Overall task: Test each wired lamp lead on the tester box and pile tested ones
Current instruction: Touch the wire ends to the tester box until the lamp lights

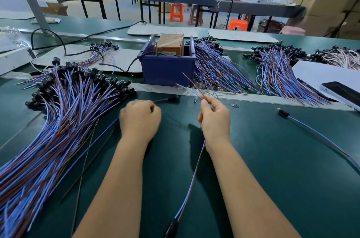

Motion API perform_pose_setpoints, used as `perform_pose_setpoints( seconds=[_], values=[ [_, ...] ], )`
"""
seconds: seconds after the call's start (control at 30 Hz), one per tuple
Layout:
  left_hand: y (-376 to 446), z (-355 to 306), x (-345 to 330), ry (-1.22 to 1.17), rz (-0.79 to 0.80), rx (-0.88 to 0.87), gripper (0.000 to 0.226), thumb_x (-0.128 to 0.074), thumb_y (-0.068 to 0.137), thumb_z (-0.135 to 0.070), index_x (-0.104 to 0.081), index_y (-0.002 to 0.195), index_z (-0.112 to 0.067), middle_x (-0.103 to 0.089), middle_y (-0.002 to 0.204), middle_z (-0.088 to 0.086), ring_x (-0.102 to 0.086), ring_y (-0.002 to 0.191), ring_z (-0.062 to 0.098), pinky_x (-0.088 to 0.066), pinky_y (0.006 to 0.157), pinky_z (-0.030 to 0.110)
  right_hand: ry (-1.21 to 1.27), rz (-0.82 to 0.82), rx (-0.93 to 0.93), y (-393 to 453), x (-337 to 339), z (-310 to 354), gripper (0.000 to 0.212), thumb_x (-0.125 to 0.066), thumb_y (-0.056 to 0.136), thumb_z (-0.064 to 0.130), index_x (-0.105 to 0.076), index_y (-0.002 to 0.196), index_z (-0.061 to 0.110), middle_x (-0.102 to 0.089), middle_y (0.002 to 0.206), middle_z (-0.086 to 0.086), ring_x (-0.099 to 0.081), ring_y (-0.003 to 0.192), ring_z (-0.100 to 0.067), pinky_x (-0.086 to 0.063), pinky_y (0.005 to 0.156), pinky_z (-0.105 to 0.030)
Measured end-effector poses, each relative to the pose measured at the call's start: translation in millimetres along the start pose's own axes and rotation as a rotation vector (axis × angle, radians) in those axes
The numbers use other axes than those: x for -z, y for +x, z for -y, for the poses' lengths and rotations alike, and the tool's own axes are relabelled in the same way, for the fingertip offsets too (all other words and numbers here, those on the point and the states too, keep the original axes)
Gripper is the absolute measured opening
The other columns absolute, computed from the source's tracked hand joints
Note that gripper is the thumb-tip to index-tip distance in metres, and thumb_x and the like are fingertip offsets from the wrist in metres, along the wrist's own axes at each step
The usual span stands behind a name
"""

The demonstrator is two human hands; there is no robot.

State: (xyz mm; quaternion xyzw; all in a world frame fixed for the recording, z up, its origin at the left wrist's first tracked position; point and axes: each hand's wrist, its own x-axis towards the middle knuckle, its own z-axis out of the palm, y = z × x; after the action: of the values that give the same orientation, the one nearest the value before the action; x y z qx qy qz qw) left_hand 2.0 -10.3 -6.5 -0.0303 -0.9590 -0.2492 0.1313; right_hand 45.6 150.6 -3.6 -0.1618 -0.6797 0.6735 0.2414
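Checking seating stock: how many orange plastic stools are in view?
2: one orange plastic stool under the far grey table, another to its right. Others may be hidden.

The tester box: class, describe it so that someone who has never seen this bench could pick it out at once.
Start at the green bench and look straight ahead, past both hands, to its far edge. There, between heaps of blue and brown leads, stands the tester box. It is the only dark blue open-topped bin, with an orange-brown taped unit inside and a black cable plugged into its left side.
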Motion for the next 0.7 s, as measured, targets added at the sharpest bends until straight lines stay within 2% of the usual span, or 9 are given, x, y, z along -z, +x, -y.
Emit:
perform_pose_setpoints(
  seconds=[0.07, 0.17, 0.23, 0.3, 0.4, 0.47, 0.53, 0.6, 0.7],
  values=[
    [3, 7, 1, 0.068, 0.092, 0.144, 0.035, -0.043, 0.095, -0.031, -0.064, 0.120, -0.023, -0.048, 0.147, 0.006, -0.023, 0.146, 0.025, -0.017, 0.115, 0.049, -0.036, 0.013, 0.027, -1, -1, 0, 0.024, -0.047, 0.100, 0.015, -0.068, 0.094, 0.024, -0.036, 0.053, 0.007, -0.029, 0.045, -0.007, -0.028, 0.043, -0.018],
    [2, 4, 0, 0.173, 0.122, 0.192, 0.047, -0.042, 0.095, -0.034, -0.051, 0.138, -0.017, -0.024, 0.161, 0.012, -0.001, 0.151, 0.029, -0.005, 0.117, 0.056, 0.033, 0.037, -0.055, 0, -3, 0, 0.025, -0.042, 0.100, 0.017, -0.062, 0.085, 0.020, -0.032, 0.049, 0.013, -0.026, 0.044, -0.006, -0.024, 0.042, -0.017],
    [-3, -7, -2, 0.145, -0.004, 0.117, 0.045, -0.047, 0.094, -0.033, -0.055, 0.135, -0.016, -0.033, 0.157, 0.011, -0.014, 0.147, 0.030, -0.016, 0.114, 0.050, 0.062, 0.051, -0.093, 1, -2, 0, 0.026, -0.039, 0.099, 0.014, -0.060, 0.085, 0.018, -0.033, 0.048, 0.014, -0.026, 0.043, -0.005, -0.023, 0.042, -0.017],
    [-8, -21, -3, -0.059, -0.096, -0.004, 0.032, -0.050, 0.093, -0.028, -0.066, 0.119, -0.020, -0.059, 0.134, 0.006, -0.042, 0.129, 0.028, -0.034, 0.102, 0.040, 0.074, 0.079, -0.090, 1, -3, 0, 0.026, -0.038, 0.099, 0.012, -0.060, 0.086, 0.017, -0.034, 0.050, 0.011, -0.026, 0.043, -0.005, -0.024, 0.043, -0.017],
    [-21, -45, -8, -0.385, 0.097, -0.053, 0.025, -0.050, 0.093, -0.025, -0.069, 0.085, -0.011, -0.069, 0.086, 0.005, -0.060, 0.088, 0.027, -0.050, 0.079, 0.040, 0.108, 0.107, -0.030, 0, -5, 1, 0.027, -0.038, 0.102, 0.012, -0.061, 0.089, 0.018, -0.036, 0.055, 0.007, -0.029, 0.047, -0.005, -0.026, 0.044, -0.017],
    [-29, -53, -12, -0.408, 0.206, -0.137, 0.030, -0.053, 0.091, -0.027, -0.062, 0.072, -0.006, -0.064, 0.069, 0.007, -0.057, 0.073, 0.027, -0.049, 0.068, 0.041, 0.134, 0.088, 0.013, 1, -6, 1, 0.027, -0.040, 0.103, 0.013, -0.063, 0.090, 0.022, -0.038, 0.056, 0.008, -0.033, 0.049, -0.005, -0.030, 0.046, -0.017],
    [-35, -60, -15, -0.502, 0.300, -0.188, 0.030, -0.051, 0.087, -0.033, -0.056, 0.065, -0.014, -0.056, 0.058, -0.002, -0.049, 0.058, 0.018, -0.042, 0.057, 0.034, 0.166, 0.072, 0.034, 1, -5, 2, 0.028, -0.043, 0.103, 0.014, -0.066, 0.090, 0.024, -0.044, 0.056, 0.012, -0.038, 0.051, -0.003, -0.036, 0.050, -0.015],
    [-39, -65, -15, -0.651, 0.392, -0.186, 0.023, -0.049, 0.086, -0.032, -0.062, 0.068, -0.026, -0.059, 0.059, -0.009, -0.050, 0.057, 0.012, -0.041, 0.058, 0.031, 0.201, 0.085, 0.010, 2, -4, 3, 0.029, -0.047, 0.102, 0.015, -0.071, 0.088, 0.026, -0.049, 0.061, 0.013, -0.043, 0.055, -0.003, -0.041, 0.056, -0.016],
    [-39, -67, -15, -0.789, 0.394, -0.152, 0.017, -0.055, 0.094, -0.017, -0.072, 0.093, -0.019, -0.074, 0.083, 0.000, -0.066, 0.077, 0.022, -0.053, 0.077, 0.040, 0.280, 0.136, -0.075, 1, -4, 7, 0.031, -0.051, 0.100, 0.016, -0.075, 0.084, 0.026, -0.053, 0.072, 0.007, -0.049, 0.063, -0.008, -0.044, 0.060, -0.022]
  ],
)
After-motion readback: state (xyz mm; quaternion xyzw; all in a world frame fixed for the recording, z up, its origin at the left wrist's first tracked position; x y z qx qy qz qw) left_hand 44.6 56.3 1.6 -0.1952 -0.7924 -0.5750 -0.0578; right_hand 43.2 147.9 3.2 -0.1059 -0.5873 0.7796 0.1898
